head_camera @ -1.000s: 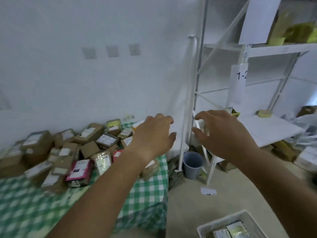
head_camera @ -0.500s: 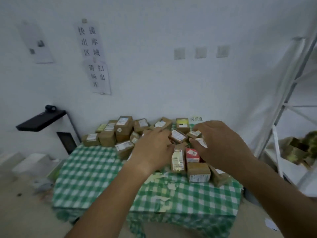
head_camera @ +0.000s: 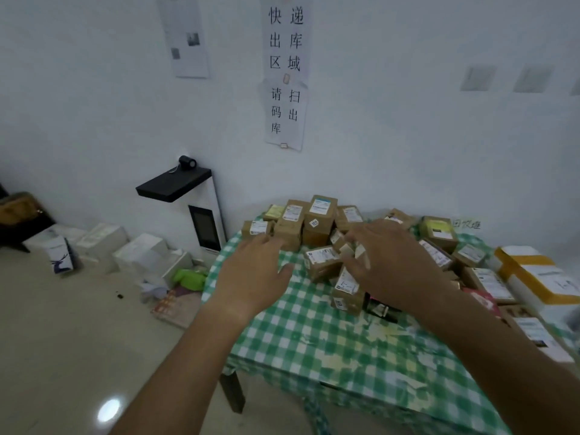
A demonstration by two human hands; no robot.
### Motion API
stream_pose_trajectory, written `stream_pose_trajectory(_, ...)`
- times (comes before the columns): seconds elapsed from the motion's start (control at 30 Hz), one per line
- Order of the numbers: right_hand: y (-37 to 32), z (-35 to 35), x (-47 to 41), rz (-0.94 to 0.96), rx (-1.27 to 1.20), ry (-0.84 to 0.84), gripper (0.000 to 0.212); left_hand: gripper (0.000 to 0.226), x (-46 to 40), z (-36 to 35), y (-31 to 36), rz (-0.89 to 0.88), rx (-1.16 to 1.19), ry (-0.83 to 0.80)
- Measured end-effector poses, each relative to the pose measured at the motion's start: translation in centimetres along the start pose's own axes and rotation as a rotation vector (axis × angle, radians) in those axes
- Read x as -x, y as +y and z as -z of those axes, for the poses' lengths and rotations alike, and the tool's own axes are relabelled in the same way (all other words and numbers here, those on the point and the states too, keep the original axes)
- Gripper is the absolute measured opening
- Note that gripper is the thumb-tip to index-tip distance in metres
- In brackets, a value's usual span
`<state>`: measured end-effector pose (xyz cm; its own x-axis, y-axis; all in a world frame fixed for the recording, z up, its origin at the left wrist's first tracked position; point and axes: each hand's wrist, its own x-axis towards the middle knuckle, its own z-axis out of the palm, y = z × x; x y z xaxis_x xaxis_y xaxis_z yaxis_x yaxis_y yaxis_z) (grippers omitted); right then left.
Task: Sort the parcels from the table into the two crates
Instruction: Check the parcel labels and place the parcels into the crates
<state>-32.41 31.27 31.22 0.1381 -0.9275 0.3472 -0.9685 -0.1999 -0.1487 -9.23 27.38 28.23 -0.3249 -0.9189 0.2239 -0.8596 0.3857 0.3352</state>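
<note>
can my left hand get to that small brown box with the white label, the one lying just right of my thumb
Probably yes. The left hand hovers open over the checked table, and the small brown box lies just beyond its thumb with only bare cloth between. The right hand crowds the box's far side.

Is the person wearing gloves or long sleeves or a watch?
No. The left hand and right hand are both bare, without gloves, rings or a watch. Both forearms are uncovered as far as the picture shows; no sleeve comes into view.
</note>
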Motion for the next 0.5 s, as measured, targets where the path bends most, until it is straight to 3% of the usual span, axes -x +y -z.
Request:
stream_pose_trajectory(0.2,1.1,-3.6,-2.8,-0.044,-0.037,-0.037,0.031,0.043,-3.2,-3.2,-4.1,0.07,0.019,-0.044)
stream_pose_trajectory(0.5,7.9,-8.6,-8.5,-0.131,-0.074,-0.039,0.027,0.041,-12.0,-7.2,-5.3,0.094,-0.013,-0.117)
